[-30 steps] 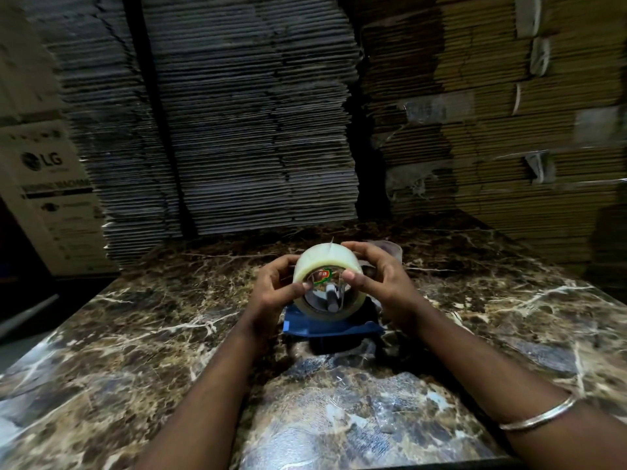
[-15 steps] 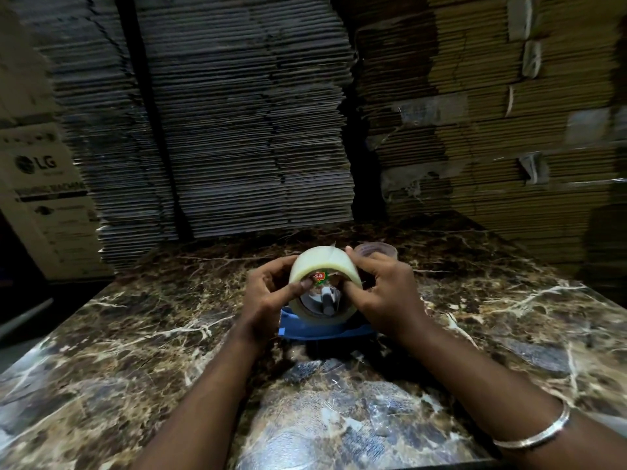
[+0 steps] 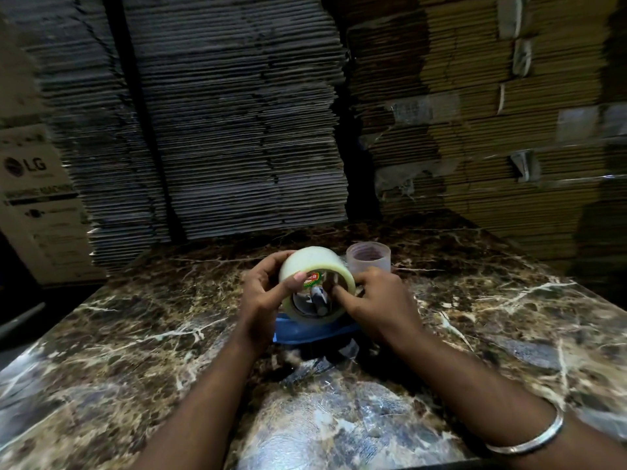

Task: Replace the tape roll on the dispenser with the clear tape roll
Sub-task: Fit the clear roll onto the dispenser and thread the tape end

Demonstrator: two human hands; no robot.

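- Nearest the camera, both forearms reach forward over the marble table [image 3: 118,351]; a metal bangle [image 3: 529,442] sits on the right wrist.
- The blue dispenser [image 3: 315,332] lies on the table between the two hands, mostly hidden beneath the roll.
- The clear tape roll [image 3: 314,262] stands on edge over the dispenser, its open core facing the camera, with the dispenser's grey hub visible inside.
- The left hand [image 3: 261,296] is curled round the roll's left side, thumb across the front rim by the printed label.
- The right hand [image 3: 376,300] grips the right side, fingertips hooked into the core.
- Step in hand, as I judge it: seating the new roll on the hub. Whether it is fully home cannot be told from here.
- The next move probably calls for pushing the roll square along the hub, then finding the tape's free end.
- Just behind the right hand stands a spent tape core [image 3: 368,261], upright and apart from the dispenser.
- Farthest back rise stacks of flattened cardboard [image 3: 237,113].
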